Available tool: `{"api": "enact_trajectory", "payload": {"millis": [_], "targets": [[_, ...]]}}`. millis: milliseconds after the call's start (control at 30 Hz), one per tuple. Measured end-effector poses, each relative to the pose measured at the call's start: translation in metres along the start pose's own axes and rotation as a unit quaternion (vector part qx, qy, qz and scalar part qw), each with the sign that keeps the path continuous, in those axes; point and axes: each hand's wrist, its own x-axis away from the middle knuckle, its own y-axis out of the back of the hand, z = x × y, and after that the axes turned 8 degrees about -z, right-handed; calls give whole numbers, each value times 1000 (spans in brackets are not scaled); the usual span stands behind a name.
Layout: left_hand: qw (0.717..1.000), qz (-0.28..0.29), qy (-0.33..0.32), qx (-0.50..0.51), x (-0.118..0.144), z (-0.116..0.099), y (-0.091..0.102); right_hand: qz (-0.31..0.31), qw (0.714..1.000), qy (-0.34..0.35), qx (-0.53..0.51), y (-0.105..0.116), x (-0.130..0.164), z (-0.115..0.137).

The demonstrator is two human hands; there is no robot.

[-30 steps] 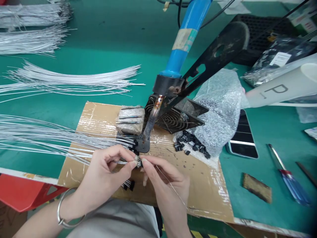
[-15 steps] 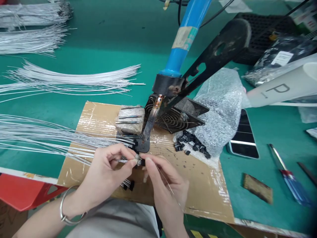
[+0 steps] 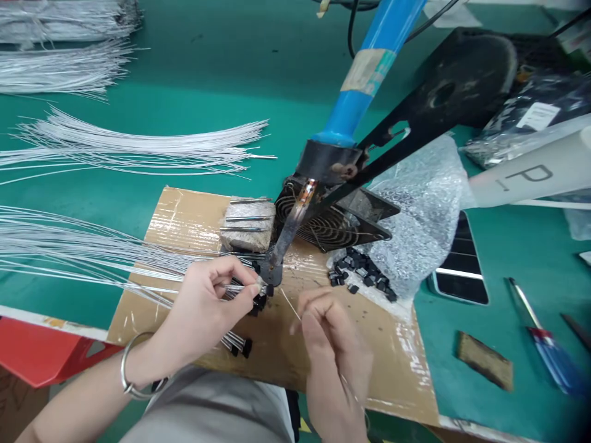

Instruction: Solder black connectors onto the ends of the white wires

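From where I stand, the left hand (image 3: pixel 207 301) has its thumb and forefinger pinched together on a small black connector (image 3: pixel 266 290) at the ends of some pale wires. That connector sits over the cardboard (image 3: pixel 364 363), just below the foot of the soldering iron (image 3: pixel 289 231); I can't tell whether the two touch. The right hand (image 3: pixel 335 354) is apart from it, off to the right, fingers curled in and pinching a thin wire (image 3: pixel 290 304) whose free end points up and left.

Long white wires (image 3: pixel 115 255) run in from the left and pass behind the left hand, while a few black-ended leads (image 3: pixel 237 343) lie below it on the cardboard. Beside the iron rests a pale block (image 3: pixel 247 237) with slim metal rods across its top, and a black fan (image 3: pixel 323 231) stands on the other side. Loose black pieces (image 3: pixel 362 271) are heaped next to the bubble wrap (image 3: pixel 429 184) (a phone (image 3: pixel 464 264) lies beside that). A blue-handled screwdriver (image 3: pixel 549 357) lies farther right, near a brown pad (image 3: pixel 484 360).
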Motion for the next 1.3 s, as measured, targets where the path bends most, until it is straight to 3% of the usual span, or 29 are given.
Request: {"api": "enact_trajectory", "payload": {"millis": [400, 833, 1300], "targets": [[1000, -6, -7, 3, -11, -9, -2, -11, 995, -23, -92, -8, -8, 6], [1000, -26, -15, 8, -16, -15, -2, -23, 991, -58, -117, -8, -16, 4], [999, -24, -26, 8, -15, -16, -1, -32, 992, -42, -111, -8, -17, 8]]}}
